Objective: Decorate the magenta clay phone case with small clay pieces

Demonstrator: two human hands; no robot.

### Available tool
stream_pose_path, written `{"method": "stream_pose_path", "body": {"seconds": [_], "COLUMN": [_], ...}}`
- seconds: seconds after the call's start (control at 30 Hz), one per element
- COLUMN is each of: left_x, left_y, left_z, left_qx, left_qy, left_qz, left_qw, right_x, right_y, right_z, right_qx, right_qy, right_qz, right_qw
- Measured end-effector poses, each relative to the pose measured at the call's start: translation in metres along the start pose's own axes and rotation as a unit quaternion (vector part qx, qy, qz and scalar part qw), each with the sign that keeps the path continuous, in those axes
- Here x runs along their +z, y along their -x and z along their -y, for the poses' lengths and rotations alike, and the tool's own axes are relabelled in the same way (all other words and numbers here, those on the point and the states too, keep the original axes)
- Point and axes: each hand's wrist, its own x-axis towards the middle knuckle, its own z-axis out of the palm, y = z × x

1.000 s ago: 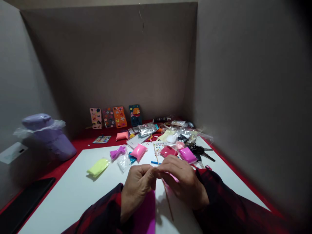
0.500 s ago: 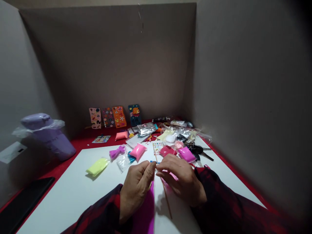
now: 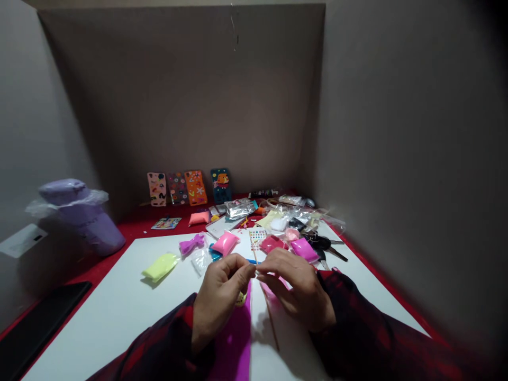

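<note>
My left hand and my right hand meet fingertip to fingertip above a white board. Both pinch something tiny between thumb and forefinger that I cannot make out. A thin wooden stick runs down under my right hand. A magenta sheet lies below my left hand, with a small yellowish bit at its top edge. Both sleeves are dark red plaid.
Clay packets lie beyond the hands: yellow-green, purple, pink, red, magenta. Decorated cards lean on the back wall. A purple wrapped object stands left, a black slab lower left, keys right.
The two hands have shifted slightly up and away from me while staying pinched together. The small yellowish bit now shows below my left hand.
</note>
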Motion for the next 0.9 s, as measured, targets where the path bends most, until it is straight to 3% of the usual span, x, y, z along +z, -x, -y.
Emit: {"method": "stream_pose_path", "body": {"seconds": [0.17,0.5,0.9], "left_x": [-0.0005,-0.0004,0.0007], "left_y": [-0.0003,0.0011,0.0029], "left_z": [-0.0022,0.0002,-0.0036], "left_qx": [-0.023,0.001,0.025], "left_qy": [0.015,-0.039,-0.068], "left_qz": [-0.002,-0.013,0.022], "left_qw": [1.000,0.999,0.997], "right_x": [-0.0001,-0.0004,0.0020], "right_y": [0.0007,0.0008,0.0008], "right_z": [0.0001,-0.0032,-0.0043], "right_qx": [0.001,0.000,0.018], "right_qy": [-0.008,-0.008,0.009], "right_qz": [0.006,0.000,0.025], "right_qw": [1.000,1.000,0.999]}}
